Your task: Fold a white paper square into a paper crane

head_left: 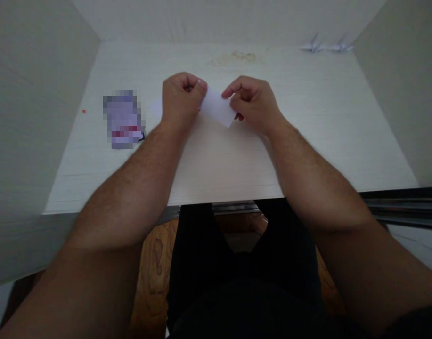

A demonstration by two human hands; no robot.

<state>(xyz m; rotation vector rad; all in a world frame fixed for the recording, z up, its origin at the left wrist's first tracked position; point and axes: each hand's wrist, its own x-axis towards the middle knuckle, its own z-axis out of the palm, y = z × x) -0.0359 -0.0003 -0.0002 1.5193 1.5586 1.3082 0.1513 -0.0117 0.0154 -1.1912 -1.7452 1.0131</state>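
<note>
Two bare hands meet over a small white paper at a pale table

A small white piece of paper (217, 107) lies in the gap between the left hand (180, 99) and the right hand (256, 101), above the middle of a pale table (223, 174). Its visible part slants from the left fingertips, at the far left, down to a near corner just beside the right hand. The left thumb and finger are pressed together on its far left end. The right hand is at the opposite edge, its thumb overlapping the paper and its fingers curled, with a narrow space between thumb and forefinger; I cannot tell whether they grip it or only touch it. Both hands are therefore at the paper, one on each side.

Left of the left hand, on the table, lies an upright rectangular item (124, 115) masked by coarse pixel blocks, pale with a red band; nothing inside it shows. Farther left is a tiny red speck (84, 111). At the far right lies a thin white object (327, 47) with upright points, near the back wall (223, 21). A brownish stain (244, 57) marks the table beyond the hands.
</note>
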